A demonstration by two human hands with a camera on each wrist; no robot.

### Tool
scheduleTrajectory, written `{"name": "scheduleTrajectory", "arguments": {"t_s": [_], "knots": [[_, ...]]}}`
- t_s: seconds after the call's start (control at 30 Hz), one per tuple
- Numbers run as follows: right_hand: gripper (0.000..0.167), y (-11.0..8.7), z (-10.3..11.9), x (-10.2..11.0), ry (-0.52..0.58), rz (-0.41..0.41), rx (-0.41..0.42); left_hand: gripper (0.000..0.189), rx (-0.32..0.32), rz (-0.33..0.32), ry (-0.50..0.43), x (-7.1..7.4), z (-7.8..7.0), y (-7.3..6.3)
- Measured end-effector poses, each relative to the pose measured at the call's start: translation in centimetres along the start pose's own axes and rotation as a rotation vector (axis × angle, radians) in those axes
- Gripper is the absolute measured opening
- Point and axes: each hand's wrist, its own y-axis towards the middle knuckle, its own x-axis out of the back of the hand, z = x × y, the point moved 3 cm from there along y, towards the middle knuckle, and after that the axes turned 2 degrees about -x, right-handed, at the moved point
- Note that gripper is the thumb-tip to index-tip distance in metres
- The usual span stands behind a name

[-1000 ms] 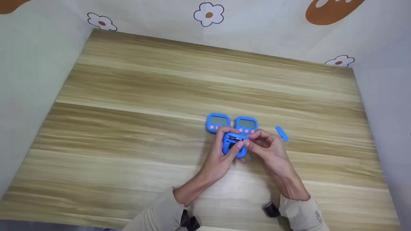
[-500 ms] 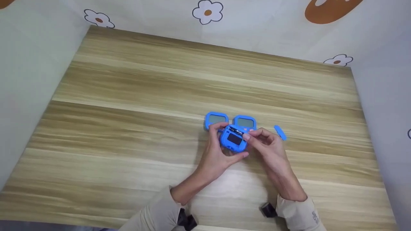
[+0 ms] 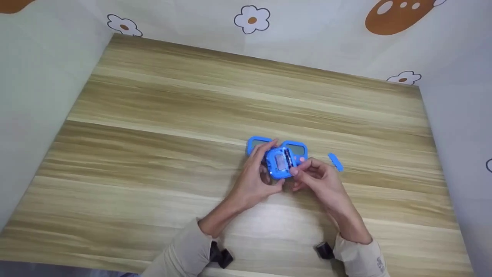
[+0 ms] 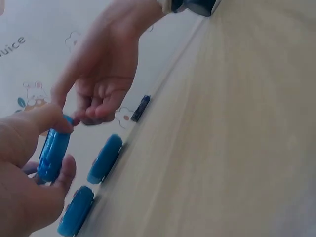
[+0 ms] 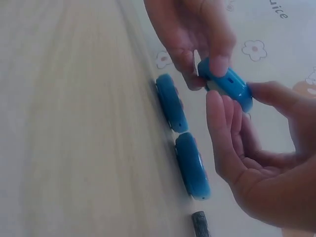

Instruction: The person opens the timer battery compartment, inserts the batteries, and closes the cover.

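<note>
My left hand [image 3: 251, 182] grips a blue kitchen timer [image 3: 278, 163] by its sides, thumb at the near edge and fingers at the far edge. Its back faces up, with a silvery rectangle in the middle and an uncovered battery slot along the right side. At the corner by that slot, my right hand [image 3: 326, 184] pinches the timer with thumb and fingertips. The left wrist view shows the held timer [image 4: 53, 154] edge-on, raised off the table. Just behind it lie two more blue timers, screens up: the left one [image 3: 253, 143] is partly hidden by my fingers, the right one [image 3: 296, 148] shows pink buttons.
A small blue strip-shaped cover [image 3: 335, 162] lies on the wooden table [image 3: 173, 173] to the right of the timers. Pale walls with printed flowers [image 3: 252, 20] border the table at the back and sides. Black wrist cameras [image 3: 324, 251] hang by both sleeves.
The held timer has turned clockwise, so its battery slot has gone from the far side to the right. My left thumb has moved off its back to the near edge.
</note>
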Motion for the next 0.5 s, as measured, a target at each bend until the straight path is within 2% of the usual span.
{"name": "scheduleTrajectory", "arguments": {"t_s": [0.1,0.17,0.23,0.3,0.33,0.4,0.43,0.5], "knots": [[0.025,-0.2,0.3,0.5,-0.106,0.051,0.005,0.082,0.032,0.024,-0.043,0.3,0.0,0.1],[0.023,-0.1,0.7,1.2,-0.216,0.049,0.051,0.079,0.057,0.031,-0.057,0.4,0.1,0.1],[0.019,-0.1,1.3,2.5,-0.37,-0.024,0.136,0.079,0.074,0.041,-0.081,0.3,0.2,0.1],[0.015,0.0,1.8,4.5,-0.571,-0.16,0.217,0.079,0.082,0.057,-0.106,0.2,0.2,0.2],[0.016,0.0,2.1,5.6,-0.672,-0.243,0.23,0.08,0.085,0.065,-0.12,0.1,0.2,0.2],[0.019,0.2,2.3,7.6,-0.851,-0.366,0.207,0.079,0.092,0.083,-0.142,0.1,0.2,0.2],[0.023,0.3,2.3,8.4,-0.927,-0.399,0.176,0.079,0.096,0.092,-0.152,0.0,0.2,0.2],[0.028,0.5,2.3,9.6,-1.019,-0.413,0.095,0.079,0.107,0.11,-0.159,0.0,0.2,0.2]]}}
